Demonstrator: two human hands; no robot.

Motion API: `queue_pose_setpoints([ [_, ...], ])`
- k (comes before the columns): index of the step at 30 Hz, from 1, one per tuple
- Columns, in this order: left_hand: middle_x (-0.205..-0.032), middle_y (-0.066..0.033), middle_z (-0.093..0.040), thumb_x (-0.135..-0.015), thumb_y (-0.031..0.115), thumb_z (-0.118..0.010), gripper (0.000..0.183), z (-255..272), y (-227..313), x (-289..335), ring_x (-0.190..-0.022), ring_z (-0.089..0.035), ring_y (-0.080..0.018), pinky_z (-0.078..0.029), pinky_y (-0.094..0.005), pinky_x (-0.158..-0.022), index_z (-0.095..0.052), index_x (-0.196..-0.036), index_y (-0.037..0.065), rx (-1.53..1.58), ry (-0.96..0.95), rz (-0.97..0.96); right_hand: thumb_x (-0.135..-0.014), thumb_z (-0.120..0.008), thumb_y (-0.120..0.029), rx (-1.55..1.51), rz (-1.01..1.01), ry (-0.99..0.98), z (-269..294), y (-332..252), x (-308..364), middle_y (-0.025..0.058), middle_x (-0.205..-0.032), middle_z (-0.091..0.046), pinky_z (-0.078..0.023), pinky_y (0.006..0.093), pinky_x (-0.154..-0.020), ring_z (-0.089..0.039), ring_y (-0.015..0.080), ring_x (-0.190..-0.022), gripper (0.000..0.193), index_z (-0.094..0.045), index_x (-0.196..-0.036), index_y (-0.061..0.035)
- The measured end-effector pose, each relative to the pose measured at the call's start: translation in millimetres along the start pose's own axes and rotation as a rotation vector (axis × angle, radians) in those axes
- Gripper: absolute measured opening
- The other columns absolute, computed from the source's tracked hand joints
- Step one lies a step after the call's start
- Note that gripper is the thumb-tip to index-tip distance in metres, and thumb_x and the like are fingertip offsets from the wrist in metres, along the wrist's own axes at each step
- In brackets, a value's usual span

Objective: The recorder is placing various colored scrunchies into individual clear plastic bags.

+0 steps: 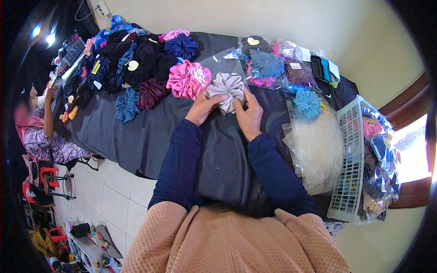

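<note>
From where I stand, the pale grey scrunchie point(226, 87) sits right between the person's two hands, just above the dark cloth point(223, 157) or resting on it; I can't tell which. The left hand point(205, 107) pinches its lower left side, thumb laid across the folds. The right hand point(249, 113) is closed on the right edge, its thumb at the lower rim. Neither hand is nearer; the scrunchie lies inward of both and a little beyond them (being round, it has no long axis to speak of).

A clear plastic bag point(232, 60) reaches away from the person behind it, though the glare leaves me unsure whether the scrunchie is inside or only against it. A shiny pink scrunchie point(187, 78) lies just beside the left hand. Off to the right, well apart from the right hand, a light blue scrunchie point(307, 103) rests at the far end of a heap of clear bags point(315, 148), next to a pale plastic basket point(348, 166).
</note>
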State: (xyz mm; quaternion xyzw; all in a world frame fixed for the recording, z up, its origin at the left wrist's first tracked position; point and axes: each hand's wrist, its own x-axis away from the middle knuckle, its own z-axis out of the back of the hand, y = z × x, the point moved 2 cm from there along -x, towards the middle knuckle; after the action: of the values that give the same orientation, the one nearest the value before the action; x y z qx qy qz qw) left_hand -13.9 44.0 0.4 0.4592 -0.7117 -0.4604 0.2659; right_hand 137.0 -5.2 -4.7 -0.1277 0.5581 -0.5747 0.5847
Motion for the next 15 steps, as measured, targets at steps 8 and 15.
queue_pose_setpoints([
  [8,-0.107,-0.0036,-0.065,-0.085,0.014,-0.067,0.031,22.5,-3.7,-7.3,-0.096,-0.063,-0.0155,-0.05,-0.0304,-0.084,-0.058,-0.114,0.006,0.188,0.185,-0.014,-0.077,-0.067,-0.005,-0.145,0.125,0.15,7.2,-20.9,1.3,0.0126,-0.102,-0.062,-0.049,0.0337,-0.076,-0.059,0.0262,-0.096,0.032,-0.063,-0.108,-0.0024],
  [15,-0.104,-0.001,-0.066,-0.086,0.017,-0.067,0.028,26.7,-7.4,-12.1,-0.093,-0.063,-0.0145,-0.051,-0.0307,-0.078,-0.059,-0.111,0.008,0.295,0.202,-0.029,-0.073,-0.066,-0.004,0.025,0.464,0.02,4.7,-28.9,3.5,0.0116,-0.104,-0.061,-0.045,0.0384,-0.088,-0.055,0.0306,-0.101,0.025,-0.066,-0.098,-0.0019],
])
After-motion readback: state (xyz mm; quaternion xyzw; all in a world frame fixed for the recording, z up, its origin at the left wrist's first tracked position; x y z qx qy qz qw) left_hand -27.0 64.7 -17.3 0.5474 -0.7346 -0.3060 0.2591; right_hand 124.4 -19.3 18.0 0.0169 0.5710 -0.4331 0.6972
